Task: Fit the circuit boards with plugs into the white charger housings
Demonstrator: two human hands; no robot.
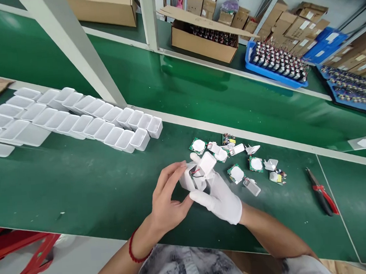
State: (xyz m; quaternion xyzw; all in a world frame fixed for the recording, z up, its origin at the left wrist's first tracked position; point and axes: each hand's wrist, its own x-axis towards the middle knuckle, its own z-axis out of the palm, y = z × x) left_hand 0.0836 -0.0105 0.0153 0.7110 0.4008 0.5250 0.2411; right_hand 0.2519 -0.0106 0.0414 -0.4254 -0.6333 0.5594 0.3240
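Note:
Between my two hands, above the green bench, is a white plastic housing (187, 179) with red and black wires at its mouth. My left hand (168, 196), bare, grips the housing's left side with thumb and fingers. My right hand (223, 199), in a white glove, holds its right side along with a small white plastic piece (208, 163) that the wires run toward. What sits inside the housing is mostly hidden. Just beyond my right hand lie several green circuit boards with white discs (236, 173) and small wired white parts (252, 186).
Rows of open white housings (85, 125) stand at the left. Pliers with red and black handles (323, 198) lie at the right. Behind a raised white rail are a carton of parts (204, 41) and a blue tray (275, 66). A slanted white post (77, 52) rises at the back left.

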